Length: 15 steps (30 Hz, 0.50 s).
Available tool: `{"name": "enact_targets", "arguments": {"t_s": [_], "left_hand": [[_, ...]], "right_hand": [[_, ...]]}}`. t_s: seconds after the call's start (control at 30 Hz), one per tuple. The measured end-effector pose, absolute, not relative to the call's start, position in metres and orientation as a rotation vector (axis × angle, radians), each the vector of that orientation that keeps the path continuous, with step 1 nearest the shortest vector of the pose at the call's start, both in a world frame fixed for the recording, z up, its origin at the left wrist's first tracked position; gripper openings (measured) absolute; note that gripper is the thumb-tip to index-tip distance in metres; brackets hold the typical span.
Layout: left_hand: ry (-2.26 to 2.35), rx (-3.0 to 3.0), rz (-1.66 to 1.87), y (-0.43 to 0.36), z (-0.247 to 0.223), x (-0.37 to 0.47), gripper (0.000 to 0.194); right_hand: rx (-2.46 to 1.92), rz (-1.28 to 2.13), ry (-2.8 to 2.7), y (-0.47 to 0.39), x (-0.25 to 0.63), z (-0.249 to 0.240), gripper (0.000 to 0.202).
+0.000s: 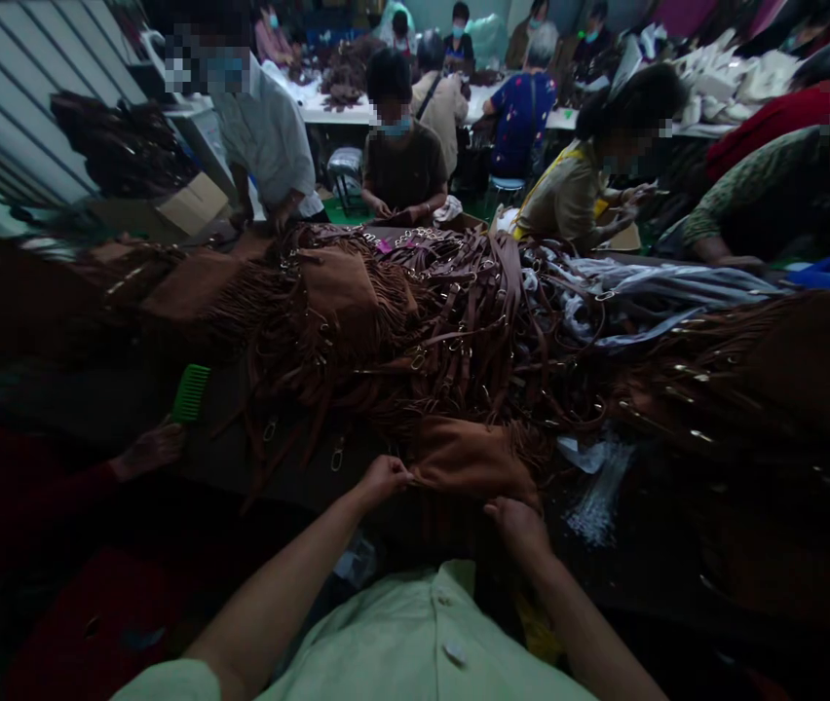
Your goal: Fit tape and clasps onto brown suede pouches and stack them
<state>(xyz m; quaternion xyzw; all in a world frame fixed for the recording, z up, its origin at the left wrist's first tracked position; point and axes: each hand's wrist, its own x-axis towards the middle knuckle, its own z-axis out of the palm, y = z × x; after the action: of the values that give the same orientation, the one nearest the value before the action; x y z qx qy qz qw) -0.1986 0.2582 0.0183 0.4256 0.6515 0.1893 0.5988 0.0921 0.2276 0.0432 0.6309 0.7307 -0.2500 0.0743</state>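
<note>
A brown suede-like bag [470, 458] with fringe at its far right lies at the table's near edge. My left hand [384, 481] pinches its left corner between thumb and fingers. At its lower right edge, my right hand [519, 529] is closed on the material, the fingertips partly hidden. Just beyond the bag spreads a heap of brown straps [459, 326] with gold-coloured clasps. Another fringed bag [342, 287] rests on top of that heap.
To my left, a co-worker's hand [152, 450] holds a green comb [191, 392]. Clear thin plastic strips [597, 492] lie right of my bag. More brown bags [810, 360] are piled at the right. Several people work across the table, near an open cardboard box [192, 204].
</note>
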Motion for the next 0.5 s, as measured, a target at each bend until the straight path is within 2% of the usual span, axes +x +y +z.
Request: {"name": "enact_targets", "arguments": {"t_s": [0.07, 0.17, 0.33, 0.37, 0.47, 0.5], "left_hand": [[1.542, 1.016, 0.473, 0.26, 0.016, -0.201, 0.044], [1.553, 1.004, 0.516, 0.26, 0.017, -0.201, 0.05], [1.454, 0.896, 0.329, 0.258, 0.039, -0.181, 0.059], [1.397, 0.876, 0.311, 0.257, 0.048, -0.174, 0.058], [1.237, 0.836, 0.345, 0.258, 0.084, -0.148, 0.05], [1.197, 0.836, 0.354, 0.259, 0.098, -0.138, 0.047]], "right_hand": [[1.928, -0.583, 2.152, 0.226, 0.141, 0.041, 0.028], [1.931, -0.533, 2.053, 0.221, 0.188, 0.041, 0.033], [2.057, -0.317, 2.222, 0.216, 0.155, 0.063, 0.025], [2.101, -0.277, 2.304, 0.217, 0.138, 0.069, 0.031], [2.01, -0.311, 2.657, 0.227, 0.093, 0.086, 0.074], [1.999, -0.301, 2.693, 0.232, 0.084, 0.091, 0.074]]}}
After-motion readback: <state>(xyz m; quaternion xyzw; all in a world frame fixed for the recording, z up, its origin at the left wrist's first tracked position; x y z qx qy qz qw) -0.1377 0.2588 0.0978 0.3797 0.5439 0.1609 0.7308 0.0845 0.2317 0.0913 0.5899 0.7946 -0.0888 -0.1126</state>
